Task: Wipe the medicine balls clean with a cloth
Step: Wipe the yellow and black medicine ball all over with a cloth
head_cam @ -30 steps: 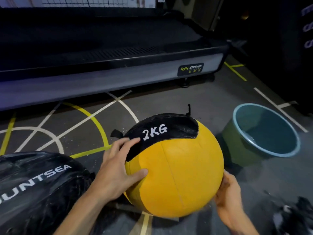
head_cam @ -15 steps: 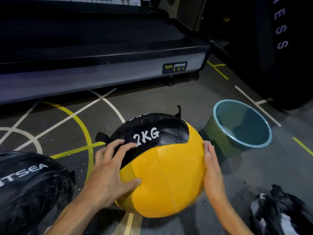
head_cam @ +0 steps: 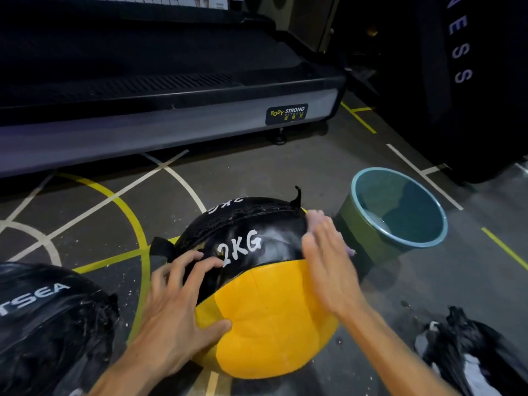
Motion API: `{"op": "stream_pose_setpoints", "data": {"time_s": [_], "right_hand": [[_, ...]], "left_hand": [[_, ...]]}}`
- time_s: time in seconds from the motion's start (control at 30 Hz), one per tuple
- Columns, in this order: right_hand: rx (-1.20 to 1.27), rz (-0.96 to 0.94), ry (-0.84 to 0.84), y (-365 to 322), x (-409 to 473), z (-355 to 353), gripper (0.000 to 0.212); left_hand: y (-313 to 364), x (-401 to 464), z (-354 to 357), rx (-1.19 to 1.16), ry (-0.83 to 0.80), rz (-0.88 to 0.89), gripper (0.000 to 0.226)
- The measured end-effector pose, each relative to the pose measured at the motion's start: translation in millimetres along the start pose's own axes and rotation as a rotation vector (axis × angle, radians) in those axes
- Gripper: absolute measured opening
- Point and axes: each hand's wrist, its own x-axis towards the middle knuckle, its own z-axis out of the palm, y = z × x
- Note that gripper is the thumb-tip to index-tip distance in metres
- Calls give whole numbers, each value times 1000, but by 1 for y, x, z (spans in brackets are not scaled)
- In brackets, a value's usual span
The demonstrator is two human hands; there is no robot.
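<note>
The left hand (head_cam: 177,307) lies spread on the near left face of the yellow and black medicine ball (head_cam: 265,307), fingers straight and splayed across the black panel, thumb on the yellow, bracing it much as it did a second ago. The right hand (head_cam: 328,270) has changed most: a second ago it cupped the ball low on its right underside, half a second ago it lay flat against the right flank, and now it has climbed to the upper right shoulder, blurred with motion, fingers fairly straight and pressing a pale pinkish cloth (head_cam: 315,217) that peeks out beyond the fingertips. Whether the thumb pinches the cloth cannot be told. I judge that the wipe has moved from the lower side to the top panel, so this ball is partly done.

The ball sits on the floor between the two hands. Its lower part is bright yellow and looks matte; the black cap, marked 2KG just past the left fingertips, shines as if damp and shows creases and scuffs. A short black loop sticks up at the crown, another tab at its left edge.

Left of the left forearm lies a second black medicine ball (head_cam: 51,324), not yet touched. Right of the right forearm sits a dark crumpled bag (head_cam: 468,350). Beyond the right hand stands a green bucket (head_cam: 368,244) holding water, near the ball. Farthest off runs a treadmill (head_cam: 160,121).
</note>
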Motion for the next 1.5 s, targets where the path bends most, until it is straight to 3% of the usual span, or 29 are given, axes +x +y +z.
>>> {"op": "stream_pose_setpoints", "data": {"time_s": [0.13,0.3,0.4,0.6,0.83,0.9,1.03,1.13,1.23,1.33,1.43,1.5], "right_hand": [[-363,-416,-190,-31,-50,21,66],[-342,-360,-93,-19,-67,19,64],[-391,-377,-78,-15,-83,24,65],[-442,-400,14,-3,-110,30,60],[-565,-566,-178,-20,-82,5,57],[-476,-480,-154,-20,-60,-5,54],[-280,-108,-36,-15,-18,-17,56],[-263,93,-85,-23,11,-19,61],[-372,-169,-171,-56,-3,-4,71],[-439,-464,-322,-64,-32,-1,57],[-363,-463,-276,-46,-34,-18,54],[-306,-400,-240,-38,-44,-23,57]], "left_hand": [[-8,-12,3,41,1,-21,98],[2,-18,7,97,27,56,92],[6,-18,-5,15,113,127,83],[23,-19,14,28,108,165,94],[17,-36,34,26,241,236,87],[16,-32,33,25,234,227,85],[26,-33,35,-13,210,261,84],[32,-40,40,-35,206,292,85],[26,-45,43,-110,219,311,73],[13,-52,42,-205,282,331,44],[17,-52,33,-299,347,306,25],[24,-50,25,-316,368,280,26]]}}
